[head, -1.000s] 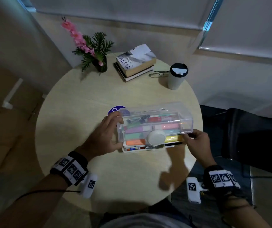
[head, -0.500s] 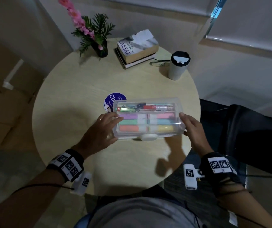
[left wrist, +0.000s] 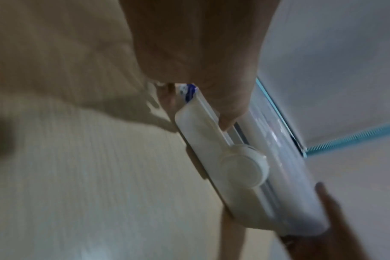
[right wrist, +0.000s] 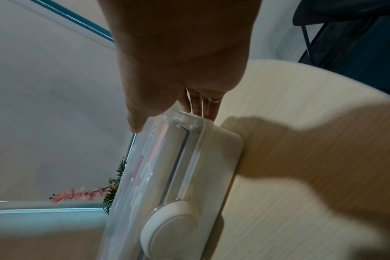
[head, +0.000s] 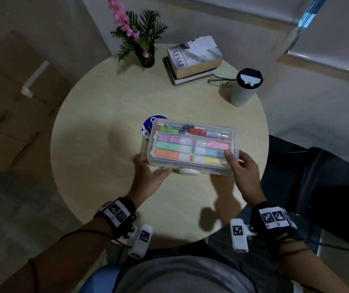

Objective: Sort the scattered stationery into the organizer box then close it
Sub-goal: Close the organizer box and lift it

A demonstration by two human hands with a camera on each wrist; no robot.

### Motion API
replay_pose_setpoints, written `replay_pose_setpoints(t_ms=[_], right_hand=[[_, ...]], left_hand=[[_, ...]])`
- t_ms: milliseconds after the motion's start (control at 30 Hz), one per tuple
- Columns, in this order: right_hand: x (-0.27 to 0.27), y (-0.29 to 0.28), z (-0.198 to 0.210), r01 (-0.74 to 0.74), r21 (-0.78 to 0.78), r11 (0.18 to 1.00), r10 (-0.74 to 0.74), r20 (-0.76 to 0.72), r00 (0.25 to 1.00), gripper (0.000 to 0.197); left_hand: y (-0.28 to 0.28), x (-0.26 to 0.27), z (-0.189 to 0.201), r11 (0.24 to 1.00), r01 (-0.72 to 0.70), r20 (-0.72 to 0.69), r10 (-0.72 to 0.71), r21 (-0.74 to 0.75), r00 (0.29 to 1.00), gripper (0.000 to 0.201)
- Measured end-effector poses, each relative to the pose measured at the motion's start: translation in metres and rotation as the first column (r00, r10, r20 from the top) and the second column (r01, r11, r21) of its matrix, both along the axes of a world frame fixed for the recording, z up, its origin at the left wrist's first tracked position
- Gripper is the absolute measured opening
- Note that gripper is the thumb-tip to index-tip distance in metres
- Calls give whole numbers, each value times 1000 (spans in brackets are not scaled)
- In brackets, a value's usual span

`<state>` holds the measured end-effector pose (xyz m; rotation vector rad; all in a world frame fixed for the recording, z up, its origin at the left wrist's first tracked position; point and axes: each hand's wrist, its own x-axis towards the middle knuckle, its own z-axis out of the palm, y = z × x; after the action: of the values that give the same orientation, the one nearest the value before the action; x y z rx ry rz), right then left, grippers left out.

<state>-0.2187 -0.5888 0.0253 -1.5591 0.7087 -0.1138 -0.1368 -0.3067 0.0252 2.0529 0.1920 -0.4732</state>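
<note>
Now: Clear Organizer Box Held at Both Ends

Overhead, the transparent plastic organizer box (head: pixel 191 148), lid down over pastel highlighters (head: pixel 190 149), sits mid-tabletop (head: pixel 97 132). The left hand (head: pixel 148 176) cups its near-left corner; the right hand (head: pixel 243 170) clasps the right end, thumb on the lid.

Left wrist: thumb curled onto the box's edge beside the round white latch (left wrist: pixel 243 167).

Right wrist: thumb above, fingers (right wrist: pixel 200 105) beneath the smooth rounded shell.

Glossy clear-plastic organizer box (head: pixel 192 144) (matt white base); pale wood-grain table (head: pixel 97 144).
</note>
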Motion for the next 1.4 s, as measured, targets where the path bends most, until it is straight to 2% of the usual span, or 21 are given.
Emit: replay_pose_setpoints(t_ms=[67,100,200,333,400,533,633,700,767,900,967,1067,1133,1200,1267,1333,1400], right_hand=[[3,1,2,-9,10,1000,9,-2,1000,35],[4,0,2,-13,10,1000,13,-5,1000,29],[7,0,2,-15,3,1000,15,-12,1000,33],[7,-2,0,-18,-1,1000,18,-19,1000,43],[7,-2,0,-10,16,1000,11,-19,1000,46],[6,-2,-3,17,92,996,-15,-17,1000,52],[5,-2,-5,24,114,993,-22,-19,1000,54],[5,-2,-4,26,111,993,-24,-23,999,55],[4,-3,-3,25,114,993,-22,-27,999,53],[3,-4,-3,-1,100,995,5,-47,999,50],[2,-5,-6,-10,89,996,16,-73,997,53],[3,-5,-7,-33,134,990,47,-109,993,58],[5,-2,-3,-29,200,979,56,-131,990,53],[6,3,2,-22,264,964,61,-140,988,47],[6,7,6,-32,285,958,71,-129,989,45],[8,11,11,-19,289,957,57,-123,991,42],[15,14,15,-1,299,954,38,-118,992,37]], left_hand=[[-16,-17,-5,989,21,-280,-62,-147,958,61],[-23,-23,-8,972,34,-353,-117,-233,928,57],[-42,-31,-24,921,56,-343,-199,-385,918,39],[-60,-36,-24,885,-45,-334,-127,-463,934,38],[-59,-40,-28,869,-98,-351,-90,-484,932,31],[-56,-45,-35,760,-290,-482,-34,-582,876,31],[-59,-42,-37,695,-445,-572,58,-565,818,30],[-60,-37,-36,695,-493,-628,76,-524,775,35],[-59,-31,-37,720,-478,-654,45,-503,755,40],[-47,-25,-39,834,-334,-642,-31,-439,766,41],[-34,-18,-42,870,-347,-643,46,-351,764,35],[-6,2,-33,805,-533,-565,322,-259,760,28],[7,18,-18,780,-552,-473,383,-295,793,22],[10,28,6,839,-427,-394,285,-338,873,35],[6,33,26,912,-226,-339,104,-343,935,44],[1,33,34,903,-53,-213,-44,-427,976,36],[0,38,37,868,9,-105,-70,-496,992,38]])
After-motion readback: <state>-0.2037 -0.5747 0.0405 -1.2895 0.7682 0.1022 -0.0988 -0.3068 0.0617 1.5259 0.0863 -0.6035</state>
